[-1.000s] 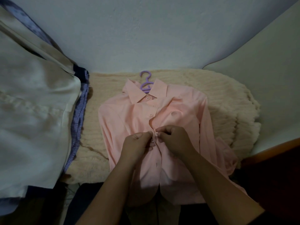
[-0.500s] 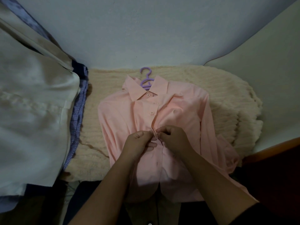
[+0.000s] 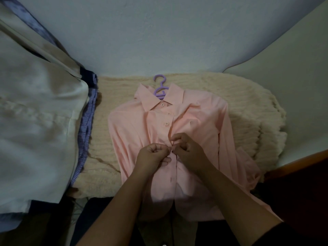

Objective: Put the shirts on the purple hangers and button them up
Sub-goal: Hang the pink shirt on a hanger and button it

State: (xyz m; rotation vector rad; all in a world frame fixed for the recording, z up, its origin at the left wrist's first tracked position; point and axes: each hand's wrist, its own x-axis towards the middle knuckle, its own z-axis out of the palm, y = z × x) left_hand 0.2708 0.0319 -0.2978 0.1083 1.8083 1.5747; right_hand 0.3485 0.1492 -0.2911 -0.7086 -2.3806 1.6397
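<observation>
Between both hands' grip (image 3: 171,150), pink shirt (image 3: 134,128) placket.

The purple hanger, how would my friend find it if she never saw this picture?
Look at the cream blanket spread below the pale wall. A pink shirt lies on its middle. The hanger is the small hook poking out above the shirt's collar, and it is the only purple plastic thing there, while everything around it is soft cloth.
</observation>
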